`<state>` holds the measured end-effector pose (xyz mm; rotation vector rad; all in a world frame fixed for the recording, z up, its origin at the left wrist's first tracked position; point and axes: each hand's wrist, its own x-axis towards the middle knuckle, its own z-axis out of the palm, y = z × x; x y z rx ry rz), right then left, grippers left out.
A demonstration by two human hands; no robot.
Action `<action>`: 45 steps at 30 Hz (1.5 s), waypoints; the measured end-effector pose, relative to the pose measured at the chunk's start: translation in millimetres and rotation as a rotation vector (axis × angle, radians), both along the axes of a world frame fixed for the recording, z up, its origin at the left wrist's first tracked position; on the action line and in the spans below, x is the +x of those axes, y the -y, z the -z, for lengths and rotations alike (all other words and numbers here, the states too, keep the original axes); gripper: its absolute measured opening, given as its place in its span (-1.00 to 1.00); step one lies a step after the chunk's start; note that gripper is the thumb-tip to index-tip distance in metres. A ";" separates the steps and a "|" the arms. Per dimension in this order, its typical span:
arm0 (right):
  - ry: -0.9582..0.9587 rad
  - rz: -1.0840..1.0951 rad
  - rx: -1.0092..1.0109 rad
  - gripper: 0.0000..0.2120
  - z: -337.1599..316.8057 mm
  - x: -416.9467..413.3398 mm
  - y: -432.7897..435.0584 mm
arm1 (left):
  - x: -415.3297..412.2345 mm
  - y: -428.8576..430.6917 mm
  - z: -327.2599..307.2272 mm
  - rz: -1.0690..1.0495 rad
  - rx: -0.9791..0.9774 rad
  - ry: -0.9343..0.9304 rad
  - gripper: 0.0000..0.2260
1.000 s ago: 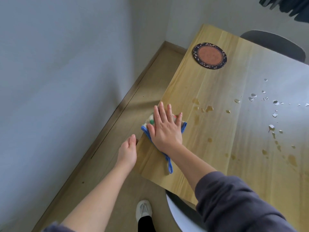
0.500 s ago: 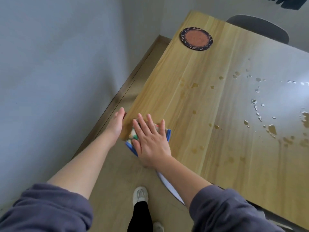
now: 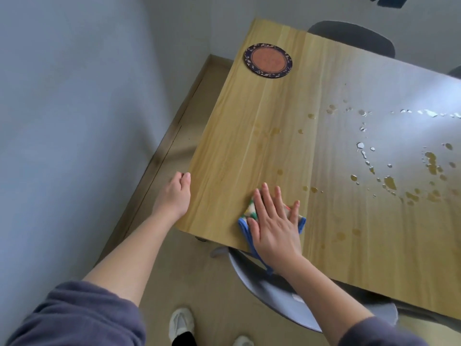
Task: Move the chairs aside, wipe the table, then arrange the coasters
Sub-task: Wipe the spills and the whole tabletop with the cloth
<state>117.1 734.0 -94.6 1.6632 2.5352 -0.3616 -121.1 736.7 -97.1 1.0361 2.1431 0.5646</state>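
Note:
A light wooden table fills the right of the view. My right hand lies flat, fingers spread, pressing a folded blue-edged cloth onto the table near its front edge. My left hand rests against the table's left edge, fingers curled, holding nothing. A round coaster, dark-rimmed with an orange centre, lies at the far left corner. Brownish drops and a wet spill are scattered over the right half of the table.
A grey chair is tucked under the front edge beneath my right arm. Another dark chair back stands at the far side. A grey wall runs close along the left, with a narrow strip of floor between.
My right hand has slid the cloth rightward along the front edge, away from the near left corner. My left hand stays at the table's left edge.

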 end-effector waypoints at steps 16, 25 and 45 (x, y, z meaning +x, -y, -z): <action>0.016 0.197 0.039 -0.35 3.6 -132.3 -147.4 | -6.1 0.9 13.4 0.033 0.047 -0.076 -0.60; 0.005 -0.039 -0.027 -0.35 -1.0 -115.3 -62.8 | -4.6 -0.7 4.6 0.007 0.025 -0.072 -0.55; -0.041 0.320 0.030 -0.34 4.6 -138.4 -169.0 | -6.0 1.0 7.4 0.018 0.021 -0.036 -0.54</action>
